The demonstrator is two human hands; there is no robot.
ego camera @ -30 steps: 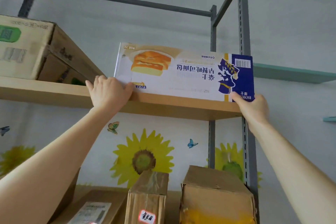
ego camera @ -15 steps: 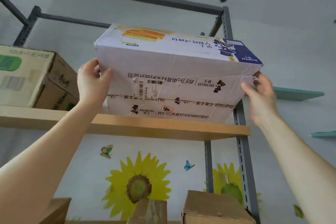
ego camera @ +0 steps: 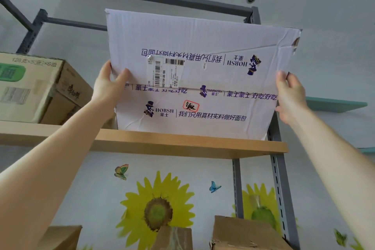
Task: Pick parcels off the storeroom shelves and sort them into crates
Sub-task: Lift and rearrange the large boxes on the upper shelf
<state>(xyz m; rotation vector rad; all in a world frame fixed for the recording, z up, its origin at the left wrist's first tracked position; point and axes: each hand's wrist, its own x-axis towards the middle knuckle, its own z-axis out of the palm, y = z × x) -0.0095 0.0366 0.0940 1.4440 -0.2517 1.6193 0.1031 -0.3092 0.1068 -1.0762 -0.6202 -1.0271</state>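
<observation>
My left hand (ego camera: 107, 90) and right hand (ego camera: 292, 97) grasp a white printed box (ego camera: 203, 46) by its side edges, fingers (ego camera: 282, 79) curled round the cardboard. The box is tipped up on the top shelf (ego camera: 162, 144), underside facing me. A brown carton (ego camera: 40, 89) sits on the shelf to its left.

Sunflower decal (ego camera: 157, 212) and blue butterfly sticker (ego camera: 214, 186) on grey wall (ego camera: 334, 46).
</observation>
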